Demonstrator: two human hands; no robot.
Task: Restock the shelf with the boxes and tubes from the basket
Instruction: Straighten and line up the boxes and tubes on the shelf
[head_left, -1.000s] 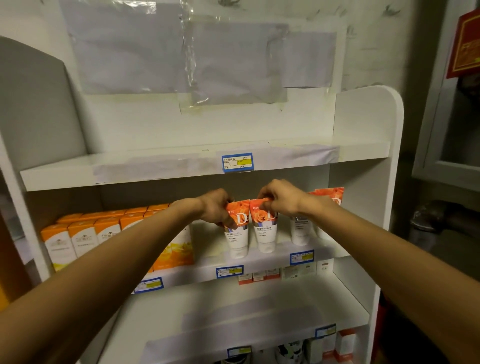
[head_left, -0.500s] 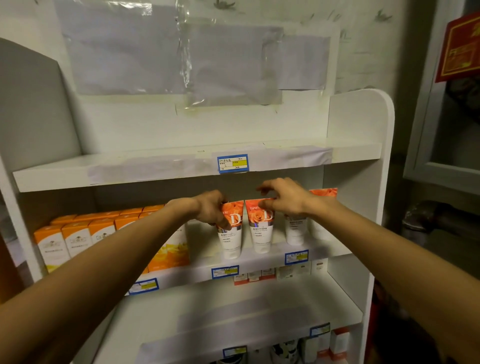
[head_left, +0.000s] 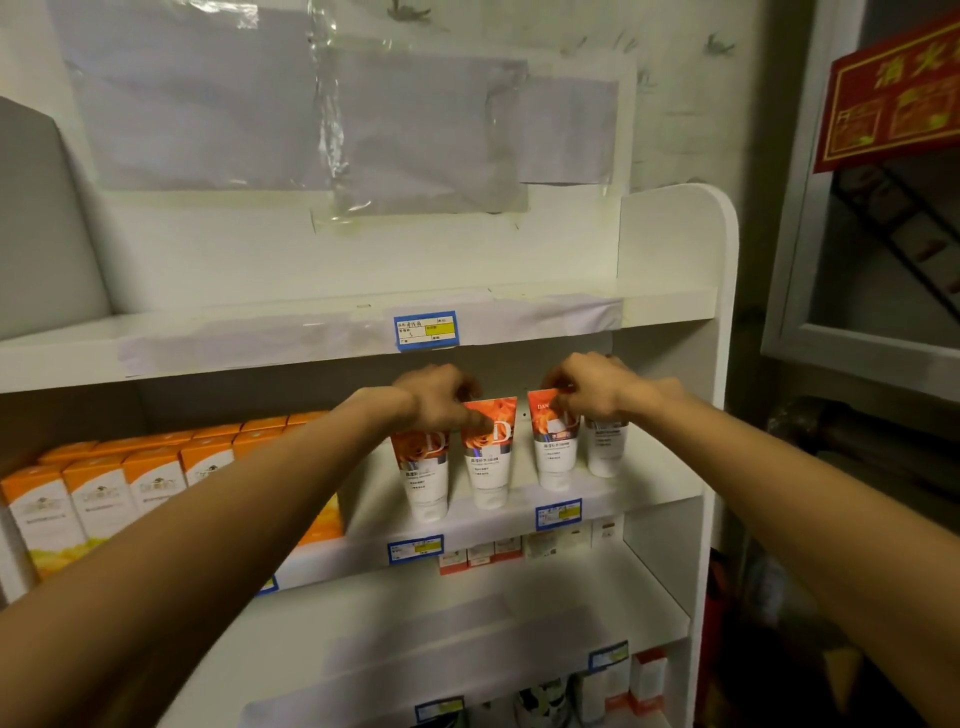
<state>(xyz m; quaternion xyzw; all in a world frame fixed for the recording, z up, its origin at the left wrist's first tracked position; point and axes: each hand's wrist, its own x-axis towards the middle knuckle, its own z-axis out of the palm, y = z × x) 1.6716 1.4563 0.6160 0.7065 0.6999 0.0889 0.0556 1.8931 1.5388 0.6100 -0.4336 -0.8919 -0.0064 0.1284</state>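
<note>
Orange-topped tubes (head_left: 488, 457) upright, both hands' grips on crimps

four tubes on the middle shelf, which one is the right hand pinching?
The third tube from the left: the right hand pinches its orange top edge. The two left ones sit by the left hand.

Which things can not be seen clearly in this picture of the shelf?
- Head view: the basket is outside the frame.
- Tops of the tubes are covered by the left hand and right hand.
- Price label writing is too small to read.
- Some orange boxes are hidden behind the left forearm.
</note>
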